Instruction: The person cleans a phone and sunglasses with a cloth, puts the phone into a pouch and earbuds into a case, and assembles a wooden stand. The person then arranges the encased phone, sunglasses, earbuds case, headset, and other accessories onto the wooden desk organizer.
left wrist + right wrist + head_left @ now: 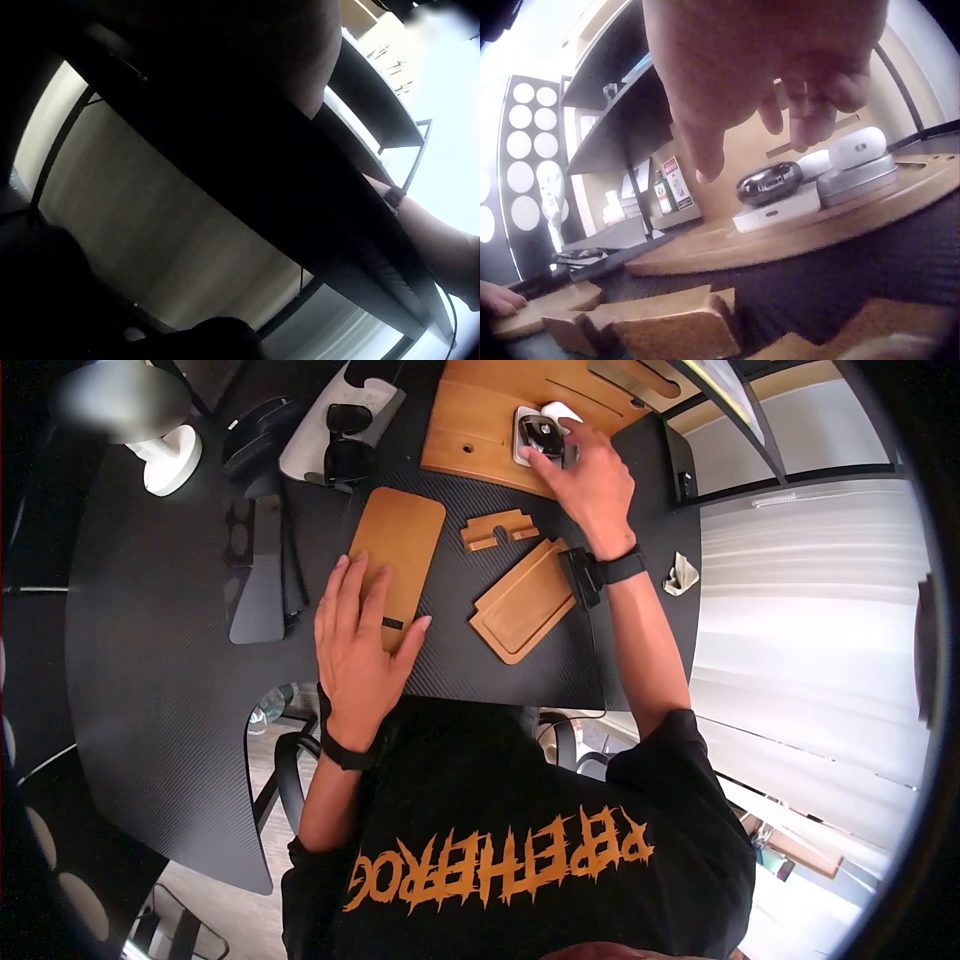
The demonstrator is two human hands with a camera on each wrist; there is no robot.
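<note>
My left hand rests with spread fingers on the lower part of a flat wooden board on the desk. At the back, my right hand hovers over a wooden base. Its thumb and fingers reach down around a glossy black rounded case, with a gap showing between them and the case in the right wrist view. That case lies on a flat white box. Beside it, a white earbud-type case sits on a silver box. The left wrist view is dark and hides the left hand's fingers.
A wooden tray and a small notched wooden piece lie between the hands. Sunglasses rest on a grey case at the back. Dark grey flat parts lie at left, and a crumpled wrapper at right.
</note>
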